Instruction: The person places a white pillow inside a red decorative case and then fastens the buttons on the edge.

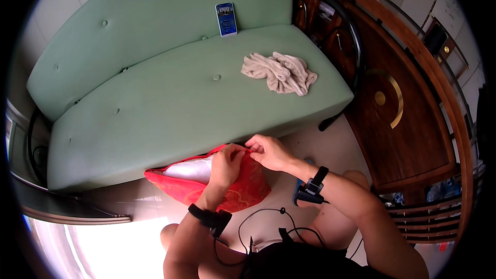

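A red patterned cushion cover (240, 190) hangs in front of the sofa's front edge, its mouth gaping along the top. White filling (190, 169) shows inside that opening, toward the left. My left hand (226, 162) pinches the cover's upper edge near its right corner. Right beside it, my right hand (269, 152) has its thumb and fingertips on the same corner. The fingertips partly hide what they grip there; a zipper pull cannot be made out. Both wrists wear black strapped devices.
A green button-tufted sofa (166, 100) spans the view ahead. On its seat lie a crumpled beige cloth (279, 73) and, propped on the backrest, a smartphone (226, 19). A dark wooden cabinet (418, 139) stands at right. Black cables (248, 217) loop near my lap.
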`<state>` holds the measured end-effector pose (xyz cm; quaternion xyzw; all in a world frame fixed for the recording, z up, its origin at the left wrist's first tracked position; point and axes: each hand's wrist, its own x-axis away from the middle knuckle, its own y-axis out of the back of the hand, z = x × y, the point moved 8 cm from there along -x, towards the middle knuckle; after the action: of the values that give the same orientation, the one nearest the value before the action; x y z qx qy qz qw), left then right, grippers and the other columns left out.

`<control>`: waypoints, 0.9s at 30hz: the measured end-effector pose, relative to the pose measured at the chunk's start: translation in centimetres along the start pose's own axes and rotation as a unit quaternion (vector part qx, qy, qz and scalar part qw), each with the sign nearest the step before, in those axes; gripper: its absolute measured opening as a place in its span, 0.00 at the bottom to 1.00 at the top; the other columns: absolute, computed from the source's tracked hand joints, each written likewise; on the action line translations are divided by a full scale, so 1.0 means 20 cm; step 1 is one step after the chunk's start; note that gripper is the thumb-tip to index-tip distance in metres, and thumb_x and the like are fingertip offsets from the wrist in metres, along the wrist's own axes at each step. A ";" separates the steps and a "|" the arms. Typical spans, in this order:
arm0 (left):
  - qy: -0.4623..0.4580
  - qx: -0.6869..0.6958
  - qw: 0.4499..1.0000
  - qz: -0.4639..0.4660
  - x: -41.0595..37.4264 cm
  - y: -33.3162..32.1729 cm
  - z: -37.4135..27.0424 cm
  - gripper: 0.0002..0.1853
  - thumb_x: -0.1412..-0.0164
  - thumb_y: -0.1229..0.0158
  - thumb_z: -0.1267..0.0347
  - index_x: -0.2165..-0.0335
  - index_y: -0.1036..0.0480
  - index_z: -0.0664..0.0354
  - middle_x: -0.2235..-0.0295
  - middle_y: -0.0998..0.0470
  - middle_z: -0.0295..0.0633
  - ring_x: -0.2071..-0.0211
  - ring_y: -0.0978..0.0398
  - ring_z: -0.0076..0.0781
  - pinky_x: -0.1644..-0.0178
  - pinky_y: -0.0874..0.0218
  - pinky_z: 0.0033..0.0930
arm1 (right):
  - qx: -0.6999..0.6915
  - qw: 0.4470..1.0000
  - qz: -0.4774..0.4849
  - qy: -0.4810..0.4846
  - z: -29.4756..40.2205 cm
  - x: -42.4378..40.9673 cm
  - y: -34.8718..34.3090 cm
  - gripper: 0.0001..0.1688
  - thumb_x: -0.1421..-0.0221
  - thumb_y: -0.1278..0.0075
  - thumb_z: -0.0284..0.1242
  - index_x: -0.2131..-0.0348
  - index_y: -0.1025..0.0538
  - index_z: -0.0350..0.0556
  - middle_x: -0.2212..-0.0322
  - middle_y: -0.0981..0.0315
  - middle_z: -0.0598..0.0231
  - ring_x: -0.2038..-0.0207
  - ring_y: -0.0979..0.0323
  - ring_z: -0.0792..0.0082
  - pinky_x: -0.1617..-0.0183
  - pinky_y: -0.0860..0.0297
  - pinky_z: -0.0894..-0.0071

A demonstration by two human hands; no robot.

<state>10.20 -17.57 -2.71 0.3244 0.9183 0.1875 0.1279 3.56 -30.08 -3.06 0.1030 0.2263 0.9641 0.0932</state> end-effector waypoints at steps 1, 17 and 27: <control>-0.018 -0.023 1.000 -0.006 0.00 0.00 -0.01 0.05 0.43 0.44 0.74 0.67 0.24 0.64 0.71 0.22 0.48 0.71 0.23 0.42 0.65 0.32 0.34 | 0.002 1.000 -0.004 0.007 0.00 0.00 0.00 0.16 0.47 0.48 0.19 0.56 0.27 0.37 0.65 0.23 0.58 0.63 0.26 0.69 0.57 0.29 0.70; 0.103 0.102 0.989 0.026 -0.01 0.01 0.06 0.08 0.40 0.43 0.71 0.67 0.26 0.68 0.74 0.23 0.38 0.73 0.27 0.20 0.68 0.35 0.24 | -0.041 0.999 0.015 -0.017 -0.01 -0.03 0.02 0.16 0.46 0.48 0.18 0.56 0.28 0.33 0.66 0.23 0.56 0.64 0.25 0.72 0.59 0.28 0.72; 0.195 0.071 0.976 0.070 -0.01 0.01 0.15 0.14 0.39 0.44 0.65 0.74 0.26 0.68 0.79 0.28 0.33 0.76 0.33 0.19 0.71 0.42 0.23 | -0.021 0.997 0.045 0.057 0.06 -0.03 0.00 0.16 0.46 0.48 0.17 0.56 0.29 0.39 0.70 0.23 0.61 0.68 0.26 0.73 0.61 0.29 0.72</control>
<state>11.51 -16.76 -5.31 0.3533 0.9115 0.1899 -0.0909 4.44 -29.61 -2.12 0.0561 0.2057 0.9762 0.0393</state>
